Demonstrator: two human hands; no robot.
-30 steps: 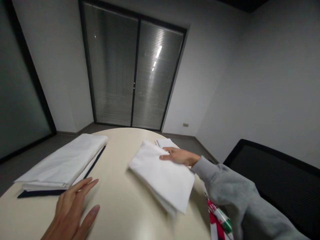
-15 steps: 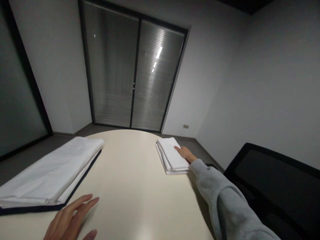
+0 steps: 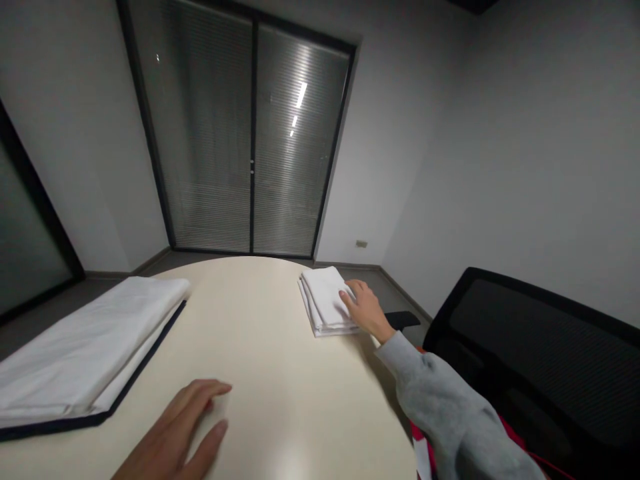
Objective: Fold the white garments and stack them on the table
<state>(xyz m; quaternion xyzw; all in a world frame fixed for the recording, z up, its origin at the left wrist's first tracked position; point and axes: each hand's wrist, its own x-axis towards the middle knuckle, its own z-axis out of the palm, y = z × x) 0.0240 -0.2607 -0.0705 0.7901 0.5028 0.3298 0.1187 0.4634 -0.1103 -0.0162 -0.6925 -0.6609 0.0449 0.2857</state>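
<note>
A small stack of folded white cloth (image 3: pixel 326 297) lies at the right edge of the pale table. My right hand (image 3: pixel 367 310), in a grey sleeve, rests at the stack's right side, thumb over its top and fingers apart along the edge. Whether it presses on the cloth is hard to tell. Low in the picture, my left hand (image 3: pixel 183 427) hovers above the tabletop, thumb and fingers spread, holding nothing. To its left lies a larger folded white cloth (image 3: pixel 95 347), with a dark navy layer (image 3: pixel 145 367) showing along its lower edge.
The round-ended table (image 3: pixel 265 373) fills the lower middle. A black mesh chair (image 3: pixel 530 347) stands close on the right, with something red (image 3: pixel 420 433) beside the table edge. Behind are glass doors with blinds (image 3: pixel 215 153) and grey walls.
My left hand has moved right, away from the large cloth, thumb now more in view. My right hand has shifted from the small stack's top toward its right edge. The view has turned slightly right.
</note>
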